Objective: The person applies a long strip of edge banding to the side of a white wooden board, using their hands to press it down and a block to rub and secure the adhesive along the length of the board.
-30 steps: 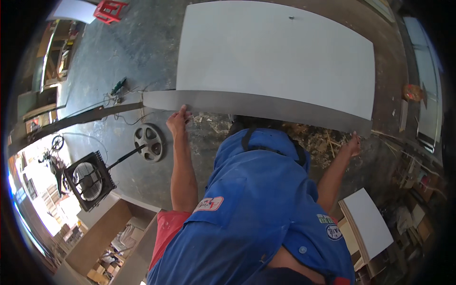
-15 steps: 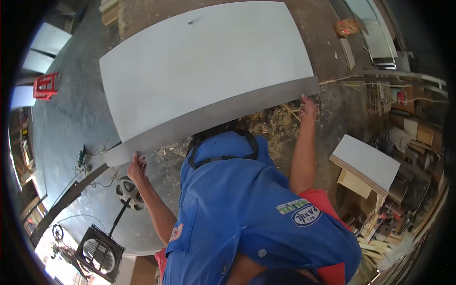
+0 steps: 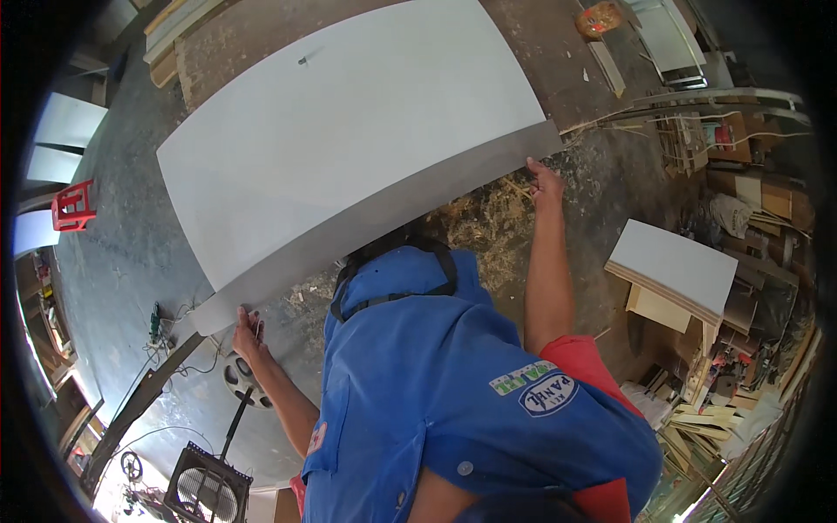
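A long, narrow grey strip (image 3: 392, 212) lies across the near edge of a large white panel (image 3: 349, 131). Its ends reach slightly past the panel's sides. My left hand (image 3: 248, 334) pinches the strip's near edge close to its left end, thumb on top. Near the right end, my right hand (image 3: 546, 183) grips the same edge, with its fingers partly hidden underneath. A small metal piece (image 3: 303, 61) rests on the panel toward its far edge.
Wood shavings (image 3: 497, 222) litter the floor before me. At the right stands a stack of white-topped boards (image 3: 673, 266) among offcuts. A black fan (image 3: 207, 488) is at the lower left, near cables and a long bar (image 3: 144, 405). A red stool (image 3: 73, 207) stands farther left.
The view has turned slightly, so the panel and strip appear tilted more and shifted left. Both hands keep their hold on the strip near its ends.
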Demonstrator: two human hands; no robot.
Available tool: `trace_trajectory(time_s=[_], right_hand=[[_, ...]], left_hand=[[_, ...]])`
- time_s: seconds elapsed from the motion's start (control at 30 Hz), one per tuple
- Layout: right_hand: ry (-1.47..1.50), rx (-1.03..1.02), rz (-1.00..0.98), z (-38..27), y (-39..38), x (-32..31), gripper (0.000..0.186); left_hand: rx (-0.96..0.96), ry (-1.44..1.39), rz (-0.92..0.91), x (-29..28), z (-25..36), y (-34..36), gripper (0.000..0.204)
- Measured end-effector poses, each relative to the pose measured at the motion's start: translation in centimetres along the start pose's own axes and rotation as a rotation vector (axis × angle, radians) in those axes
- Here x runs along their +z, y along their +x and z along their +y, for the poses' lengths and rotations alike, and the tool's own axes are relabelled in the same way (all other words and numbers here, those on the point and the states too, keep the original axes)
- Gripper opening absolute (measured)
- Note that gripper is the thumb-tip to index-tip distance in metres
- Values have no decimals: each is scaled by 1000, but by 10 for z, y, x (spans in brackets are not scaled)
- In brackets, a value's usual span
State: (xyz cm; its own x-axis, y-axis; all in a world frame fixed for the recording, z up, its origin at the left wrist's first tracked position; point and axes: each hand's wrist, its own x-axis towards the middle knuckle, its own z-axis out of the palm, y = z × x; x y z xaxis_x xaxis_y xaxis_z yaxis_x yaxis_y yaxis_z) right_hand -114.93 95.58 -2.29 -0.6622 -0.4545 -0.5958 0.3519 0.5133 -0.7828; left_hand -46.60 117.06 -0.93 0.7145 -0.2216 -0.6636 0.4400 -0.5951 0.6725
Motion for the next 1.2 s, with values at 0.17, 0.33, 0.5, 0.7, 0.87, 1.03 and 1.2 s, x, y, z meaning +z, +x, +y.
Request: trace_trajectory(time_s=[0.17,0.33,0.5,0.7,0.87,1.03,1.2], right_hand=[[-88,-32,88,0,1,0,23],[1,-67,51,3,6,-4,42],[-72,-41,-37,2,7,-5,60],[-336,-102,133,3,11,-12,42],[-348,-87,-17,-25,-23,0,33],[-482,-131,-28,-19,-5,-10,33],[-650,-312,-85,-32,-37,-2,39]], left_hand=[[25,-5,-25,-3,-1,2,31],[35,8,-31,-3,-4,5,32],[82,71,31,-9,-11,9,39],[763,898,625,42,20,-65,39],[970,899,209,69,-9,-76,44],[849,1267,-138,149,-7,-184,79],[721,1263,-165,167,3,-203,77]])
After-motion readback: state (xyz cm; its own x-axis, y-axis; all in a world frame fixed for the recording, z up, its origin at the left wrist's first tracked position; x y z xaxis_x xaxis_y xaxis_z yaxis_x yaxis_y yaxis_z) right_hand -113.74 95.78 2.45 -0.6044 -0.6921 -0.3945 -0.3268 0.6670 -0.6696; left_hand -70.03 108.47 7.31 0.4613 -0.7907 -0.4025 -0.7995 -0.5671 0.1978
